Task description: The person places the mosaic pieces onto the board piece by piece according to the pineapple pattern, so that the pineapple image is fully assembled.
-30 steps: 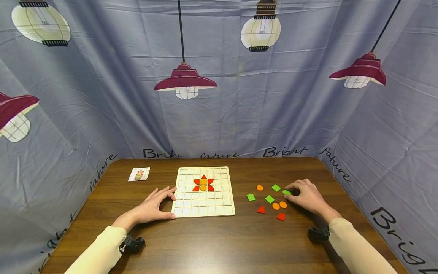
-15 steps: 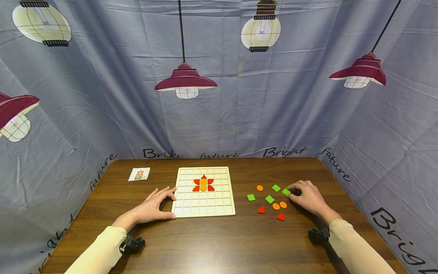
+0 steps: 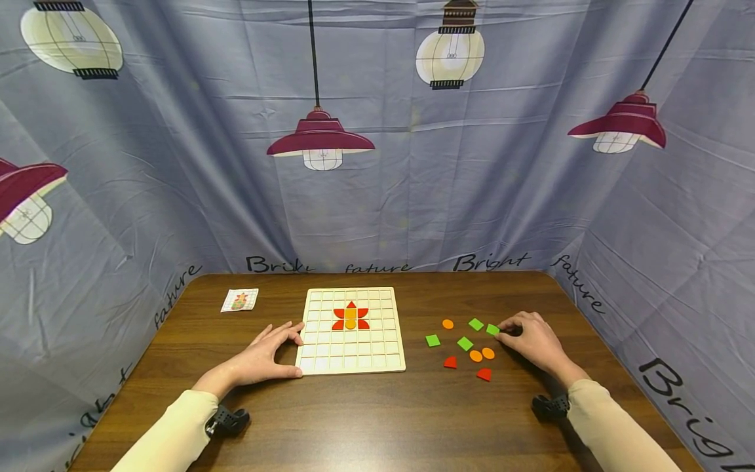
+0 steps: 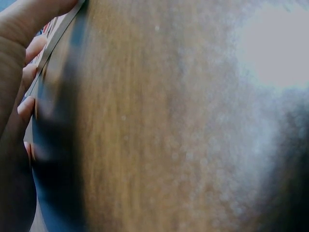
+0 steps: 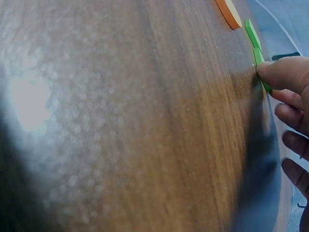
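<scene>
A pale gridded board (image 3: 350, 357) lies left of the table's middle, with red and orange pieces (image 3: 350, 316) in a flower-like shape on it. My left hand (image 3: 268, 354) rests at the board's left side, thumb at the near corner and fingers along the edge. At the right, my right hand (image 3: 533, 341) pinches a green square tile (image 3: 492, 330) between thumb and index finger. In the right wrist view the thumb presses on this green tile (image 5: 258, 57), next to another green tile (image 5: 251, 33); the remaining fingers are loosely bent.
Near the right hand lie loose green squares (image 3: 464, 343), orange discs (image 3: 475, 356) and red pieces (image 3: 483, 374). A small pattern card (image 3: 240, 300) lies at the back left of the wooden table (image 3: 354, 426). A printed grey-blue curtain (image 3: 377, 216) surrounds the table.
My right hand has shifted slightly right and back, and the pinched green tile has moved a little left and away. My left hand and the board have stayed put.
</scene>
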Action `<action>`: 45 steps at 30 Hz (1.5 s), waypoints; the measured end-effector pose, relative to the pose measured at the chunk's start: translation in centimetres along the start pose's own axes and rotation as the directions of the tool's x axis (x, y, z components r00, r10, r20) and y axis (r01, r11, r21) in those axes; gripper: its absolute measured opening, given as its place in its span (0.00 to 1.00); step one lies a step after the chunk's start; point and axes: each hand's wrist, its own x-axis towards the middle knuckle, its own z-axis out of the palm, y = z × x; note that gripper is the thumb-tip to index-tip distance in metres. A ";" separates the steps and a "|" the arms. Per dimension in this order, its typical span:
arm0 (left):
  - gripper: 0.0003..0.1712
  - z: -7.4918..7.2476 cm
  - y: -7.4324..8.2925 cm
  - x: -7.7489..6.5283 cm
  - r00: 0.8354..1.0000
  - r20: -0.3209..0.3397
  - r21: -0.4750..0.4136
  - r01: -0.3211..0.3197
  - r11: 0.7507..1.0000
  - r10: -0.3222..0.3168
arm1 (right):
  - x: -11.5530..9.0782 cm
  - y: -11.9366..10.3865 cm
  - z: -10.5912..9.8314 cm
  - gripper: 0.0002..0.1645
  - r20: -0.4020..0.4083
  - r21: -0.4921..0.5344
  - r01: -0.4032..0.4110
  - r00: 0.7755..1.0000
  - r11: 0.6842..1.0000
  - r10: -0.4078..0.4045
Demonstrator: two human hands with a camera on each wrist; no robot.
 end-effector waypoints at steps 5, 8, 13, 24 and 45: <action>0.30 -0.1 0.0 0.0 1.000 0.000 -0.002 -0.001 1.000 0.001 | 0.2 0.0 0.2 0.12 -0.017 -0.024 0.024 1.000 0.999 -0.025; 0.30 -0.1 -0.1 0.0 1.000 0.000 -0.002 0.000 1.000 0.000 | 0.2 -0.2 0.4 0.11 -0.026 -0.025 0.033 0.999 0.999 -0.034; 0.30 0.0 -0.2 0.1 1.000 0.001 0.002 0.001 1.000 -0.001 | 0.2 -0.2 0.6 0.11 -0.028 -0.009 0.040 0.999 0.999 -0.040; 0.29 -0.1 0.0 -0.1 1.000 0.008 -0.005 0.014 1.000 -0.014 | 2.2 -3.2 0.5 0.10 -0.046 0.052 0.098 0.994 0.994 -0.096; 0.30 -0.1 0.0 0.0 1.000 0.010 -0.010 0.005 1.000 -0.005 | 7.8 -21.1 8.2 0.08 0.058 0.146 0.424 0.899 0.894 -0.435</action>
